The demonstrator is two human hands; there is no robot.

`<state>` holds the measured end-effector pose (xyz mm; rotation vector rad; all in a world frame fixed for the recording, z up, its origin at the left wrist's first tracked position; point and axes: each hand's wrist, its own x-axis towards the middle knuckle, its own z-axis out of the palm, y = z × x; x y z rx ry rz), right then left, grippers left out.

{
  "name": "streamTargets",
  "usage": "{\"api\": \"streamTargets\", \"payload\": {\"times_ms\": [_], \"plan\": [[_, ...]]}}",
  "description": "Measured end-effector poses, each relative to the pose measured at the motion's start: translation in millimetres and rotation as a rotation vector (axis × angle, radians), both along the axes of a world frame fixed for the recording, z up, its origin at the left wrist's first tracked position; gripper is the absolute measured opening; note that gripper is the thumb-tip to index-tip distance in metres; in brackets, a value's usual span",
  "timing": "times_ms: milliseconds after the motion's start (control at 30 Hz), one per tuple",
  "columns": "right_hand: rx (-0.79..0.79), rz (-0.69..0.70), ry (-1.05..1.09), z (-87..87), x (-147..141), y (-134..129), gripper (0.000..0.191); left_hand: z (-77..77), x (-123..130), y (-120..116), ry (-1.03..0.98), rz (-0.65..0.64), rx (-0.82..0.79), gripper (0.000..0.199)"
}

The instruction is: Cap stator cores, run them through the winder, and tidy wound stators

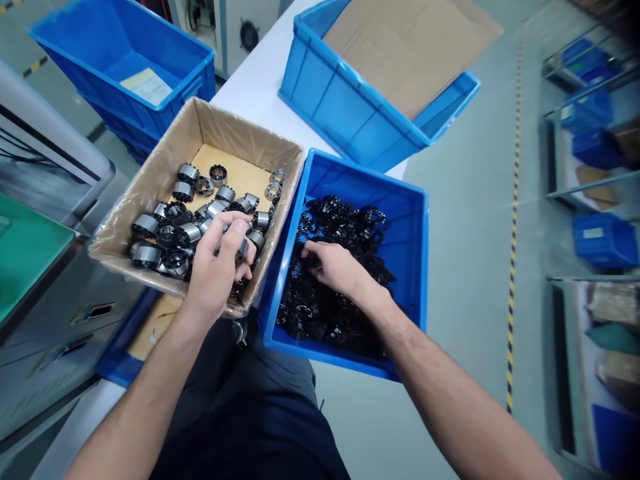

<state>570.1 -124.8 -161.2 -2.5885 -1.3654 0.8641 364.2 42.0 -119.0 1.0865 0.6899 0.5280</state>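
Gripping a ring [241, 251], the left hand [218, 259] hovers over a box [245, 130]; the right hand [334, 265], grip unclear, reaches among black rings [345, 217].

Dark navy top [250, 440], dark grey trousers [280, 373], bare forearms [150, 380]; two bare hands [215, 267]

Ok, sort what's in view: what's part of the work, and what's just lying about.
In use, it seems:
- part in the left hand
- lined box of metal rings
- near blue bin of black pieces, right hand among them

Apparently lying about:
- cardboard on the far blue bin
- paper in the left crate
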Motion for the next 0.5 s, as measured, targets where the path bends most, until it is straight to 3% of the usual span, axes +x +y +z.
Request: {"api": "streamTargets", "payload": {"times_ms": [167,267,367,500], "plan": [[0.181,-0.138,0.025,-2.9,-3.8,-17.8,0.026,-2.7,-2.4,2.4,-0.049,-0.004,-0.090,0.044],[0.310,-0.218,0.054,4.6,-6.6,-24.1,0.036,-5.4,-3.8,1.9,-0.023,-0.123,-0.080,0.048],[0.519,-0.255,0.178,29.7,-15.5,-23.9,0.045,-7.4,-5.9,-1.4,-0.015,-0.257,-0.020,0.053],[0.814,-0.223,0.501,72.7,-39.0,-8.1,0.042,-7.2,-11.5,-6.9,0.007,-0.282,0.020,0.058]]}}
